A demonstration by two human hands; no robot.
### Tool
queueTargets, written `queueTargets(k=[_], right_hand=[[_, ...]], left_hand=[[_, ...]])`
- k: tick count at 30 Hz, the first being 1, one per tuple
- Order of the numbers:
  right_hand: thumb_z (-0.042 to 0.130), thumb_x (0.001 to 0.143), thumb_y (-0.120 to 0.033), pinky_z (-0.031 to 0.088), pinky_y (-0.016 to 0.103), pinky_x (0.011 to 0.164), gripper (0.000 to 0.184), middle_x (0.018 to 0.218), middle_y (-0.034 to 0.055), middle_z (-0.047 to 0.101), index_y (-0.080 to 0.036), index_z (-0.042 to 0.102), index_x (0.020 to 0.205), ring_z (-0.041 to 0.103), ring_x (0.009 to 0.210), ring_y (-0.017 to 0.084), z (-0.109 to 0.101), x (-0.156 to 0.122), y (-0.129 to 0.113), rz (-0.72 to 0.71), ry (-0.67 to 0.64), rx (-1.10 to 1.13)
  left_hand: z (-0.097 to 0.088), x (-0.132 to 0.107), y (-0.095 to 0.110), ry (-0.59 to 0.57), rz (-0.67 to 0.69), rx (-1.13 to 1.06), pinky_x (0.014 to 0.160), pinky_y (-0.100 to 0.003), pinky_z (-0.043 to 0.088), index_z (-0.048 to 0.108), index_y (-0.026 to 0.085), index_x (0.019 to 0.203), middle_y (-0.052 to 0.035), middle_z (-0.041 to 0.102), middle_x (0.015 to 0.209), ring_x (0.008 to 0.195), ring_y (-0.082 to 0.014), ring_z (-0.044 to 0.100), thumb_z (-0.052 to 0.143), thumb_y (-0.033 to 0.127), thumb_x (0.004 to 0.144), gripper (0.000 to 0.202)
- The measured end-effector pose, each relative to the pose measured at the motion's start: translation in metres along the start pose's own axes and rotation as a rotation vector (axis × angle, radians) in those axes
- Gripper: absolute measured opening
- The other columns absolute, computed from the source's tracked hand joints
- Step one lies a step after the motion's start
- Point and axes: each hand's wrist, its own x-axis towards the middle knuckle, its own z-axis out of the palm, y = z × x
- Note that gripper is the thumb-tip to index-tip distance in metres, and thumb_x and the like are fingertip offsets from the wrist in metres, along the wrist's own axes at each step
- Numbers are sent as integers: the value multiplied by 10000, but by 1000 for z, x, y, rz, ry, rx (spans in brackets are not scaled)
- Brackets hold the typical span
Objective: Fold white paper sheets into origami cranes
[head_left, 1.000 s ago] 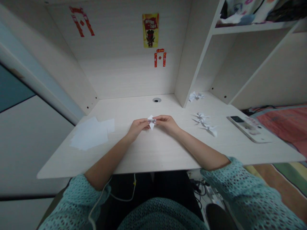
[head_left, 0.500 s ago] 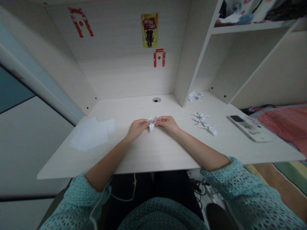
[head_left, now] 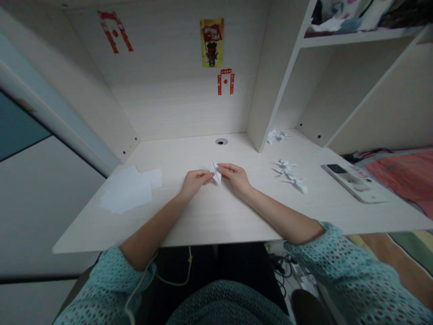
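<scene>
A small piece of folded white paper (head_left: 215, 171), narrow and diamond-shaped with a crease down its middle, is held just above the desk. My left hand (head_left: 196, 183) pinches its left edge between thumb and fingers. On the opposite edge, my right hand (head_left: 237, 177) grips it the same way. Several folded paper cranes (head_left: 289, 174) lie in a row to the right of my right hand. Off to the left of my left hand is a spread of white paper sheets (head_left: 126, 192), overlapping one another.
A phone (head_left: 352, 183) lies face down at the desk's right side. More paper cranes (head_left: 277, 136) sit behind the upright shelf panel (head_left: 277, 76). A round cable hole (head_left: 221, 141) is near the back wall. A white cable (head_left: 176, 283) hangs below the front edge.
The folded paper has been turned between my fingers and now shows a flat diamond face, where pointed flaps spread out before. Both hands stay at nearly the same spot.
</scene>
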Motion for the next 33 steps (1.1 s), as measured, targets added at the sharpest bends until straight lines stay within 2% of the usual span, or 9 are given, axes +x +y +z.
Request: queueTargets(k=[4,9,16,25,28,33], right_hand=[[802,506,-348,465,292,674,316,702,43,704,-162,717,747,605,630,135,0,-1,-2,-32,19,-40],[796,513,-341,461,307,669,303,698,54,707,-158,727,744,607,625,147,0,-1,-3,-45,-10,-82],[793,506,-310,451,306,658,270,709,60,713,-159,733,723,613,631,157,-1,-1,-1,-50,-25,-138],[795,494,-330,456,309,652,306,717,75,716,-145,734,730,614,622,162,-4,0,-7,7,-93,-239],[786,518,-332,464,308,652,288,735,82,720,-149,735,734,624,632,171,-4,0,-5,-31,-123,-275],[744,596,-352,473,314,687,245,797,90,721,-167,737,757,642,721,199,-7,2,2,-201,-128,-417]], left_hand=[[1,1,-4,-17,-23,-4,667,-259,454,717,147,759,-74,701,763,679,-143,601,741,438,593,335],[-1,0,-4,-23,-35,18,695,-275,464,723,156,838,-93,707,833,725,-160,621,691,483,645,380],[-2,1,-7,-13,-61,0,742,-289,475,727,149,845,-92,711,866,748,-165,627,712,446,637,363],[-3,1,-9,-12,-31,98,678,-278,475,730,143,790,-80,701,763,689,-162,616,683,492,647,380],[-5,2,-10,-20,-23,101,659,-264,465,729,146,794,-74,695,764,694,-161,611,654,525,661,409],[-5,2,-10,9,-24,120,627,-247,450,722,143,753,-57,674,707,659,-147,584,656,546,646,423]])
